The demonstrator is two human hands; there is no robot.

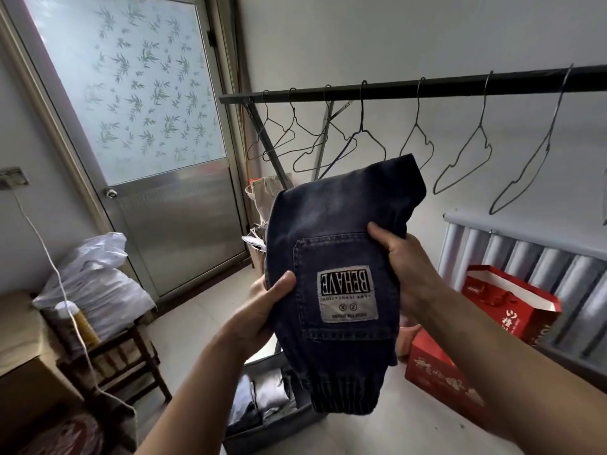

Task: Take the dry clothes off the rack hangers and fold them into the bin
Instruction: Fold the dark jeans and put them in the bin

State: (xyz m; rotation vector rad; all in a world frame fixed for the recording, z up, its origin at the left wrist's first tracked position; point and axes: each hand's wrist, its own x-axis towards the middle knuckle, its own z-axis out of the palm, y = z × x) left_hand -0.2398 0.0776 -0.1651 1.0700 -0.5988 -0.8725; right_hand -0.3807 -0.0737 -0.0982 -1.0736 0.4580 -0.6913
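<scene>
A person holds folded dark jeans (335, 264) upright at chest height, long axis running top to bottom, ribbed cuff hanging lowest. The left hand (262, 310) grips the left edge, thumb curled over the front; the right hand (404, 267) grips the right edge higher up, thumb on the denim. The bin (262, 428), already holding folded clothes, sits on the floor directly below and slightly left of the jeans. The hangers (417, 139) on the rack (410, 88) behind hang bare.
</scene>
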